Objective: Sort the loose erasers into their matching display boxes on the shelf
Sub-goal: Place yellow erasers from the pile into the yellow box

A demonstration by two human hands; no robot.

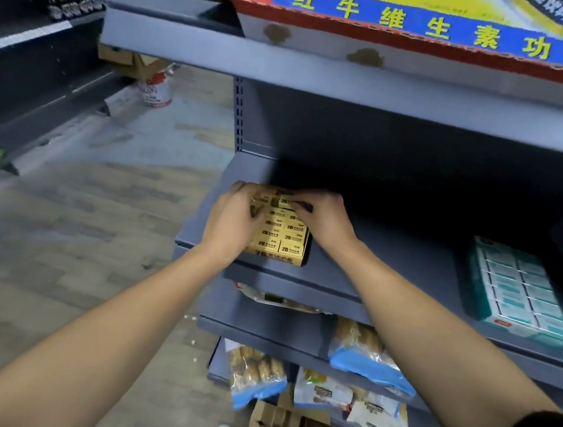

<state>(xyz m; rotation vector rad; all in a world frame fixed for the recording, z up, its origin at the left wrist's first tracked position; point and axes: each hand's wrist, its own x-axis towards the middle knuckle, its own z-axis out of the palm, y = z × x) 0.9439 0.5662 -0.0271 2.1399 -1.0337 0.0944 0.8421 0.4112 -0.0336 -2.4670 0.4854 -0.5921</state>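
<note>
Both hands, left [235,219] and right [321,217], pinched erasers [280,228] in yellow box [274,257]; judged light, firm, best gripped by sides.

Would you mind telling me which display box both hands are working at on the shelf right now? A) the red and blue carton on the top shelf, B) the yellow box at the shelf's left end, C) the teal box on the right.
B: both the left hand and the right hand are on the yellow box of erasers, while the teal box sits untouched further right.
</note>
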